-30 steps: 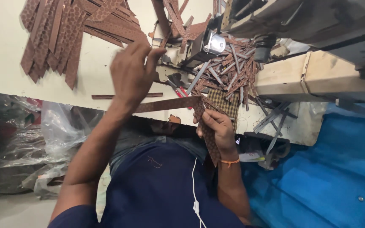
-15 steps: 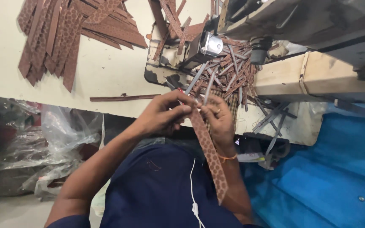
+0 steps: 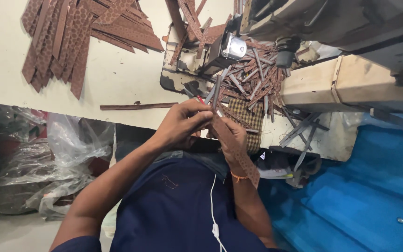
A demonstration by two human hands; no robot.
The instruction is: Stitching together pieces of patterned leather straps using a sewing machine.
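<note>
Brown patterned leather-like strip (image 3: 237, 148), long and narrow, sits near the centre of the view and slants down toward five o'clock. Both hands meet at its upper end. The left hand (image 3: 182, 125) curls over it from nine o'clock, fingertips pressed together on the strip's top. The right hand (image 3: 233, 135) lies under and behind the strip, fingers closed around it; an orange thread band (image 3: 239, 177) circles that wrist.

At eleven o'clock, a fanned pile of matching brown strips (image 3: 71, 39) lies on the cream worktable (image 3: 117, 74). One single thin brown strip (image 3: 138, 106) lies flat near the table's front edge, just at ten o'clock from the hands. At one o'clock, a heap of short grey and brown offcuts (image 3: 253, 84) surrounds a sewing machine's metal foot area (image 3: 232, 46). A small checked yellow-brown cloth patch (image 3: 248, 119) lies directly behind the hands.

At eight o'clock, crumpled clear plastic bags (image 3: 47, 168) fill the space under the table. At four o'clock spreads a bright blue plastic sheet (image 3: 360, 196). At three o'clock is a pale wooden block (image 3: 350, 84). A white earphone cord (image 3: 214, 214) hangs down the person's navy shirt (image 3: 173, 210) at six o'clock.
</note>
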